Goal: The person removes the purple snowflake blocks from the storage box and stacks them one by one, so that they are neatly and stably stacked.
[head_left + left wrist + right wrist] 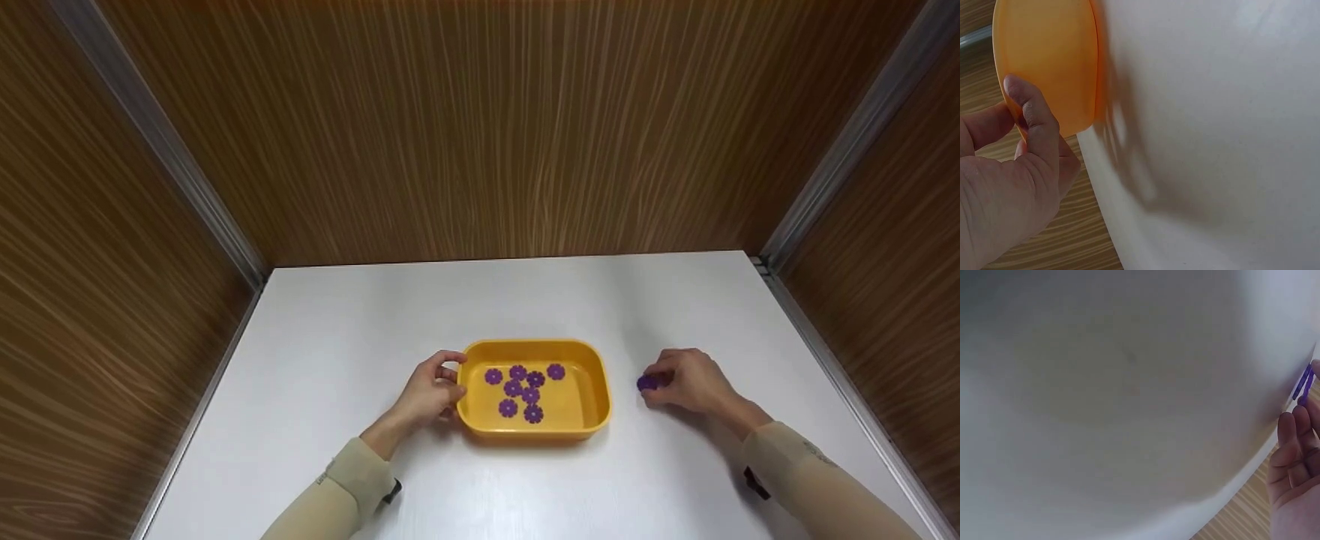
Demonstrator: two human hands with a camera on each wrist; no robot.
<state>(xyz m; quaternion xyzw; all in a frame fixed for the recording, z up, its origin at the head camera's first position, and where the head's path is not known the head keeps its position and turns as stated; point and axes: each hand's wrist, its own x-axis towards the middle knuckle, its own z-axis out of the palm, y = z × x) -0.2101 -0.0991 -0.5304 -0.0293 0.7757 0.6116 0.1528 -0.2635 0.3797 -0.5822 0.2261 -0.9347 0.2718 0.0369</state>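
A yellow rectangular tray [596, 409] stands on the white table with several purple flower-shaped pieces [508, 408] lying flat in it, mostly toward its left and middle. My left hand [429, 390] grips the tray's left rim, thumb on one side and fingers on the other; the left wrist view shows the tray's orange-looking outer wall [1055, 62] in that grip. Off to the right of the tray, my right hand [694, 381] pinches a purple flower-shaped piece [647, 383] close to the tabletop. Two purple edges [1306, 388] show by the fingertips in the right wrist view; whether both are held I cannot tell.
The white tabletop [337, 322] is enclosed by wood-grain panels at the back [480, 135], left [97, 300] and right [885, 262]. Metal strips [180, 165] run along the corners where the panels meet.
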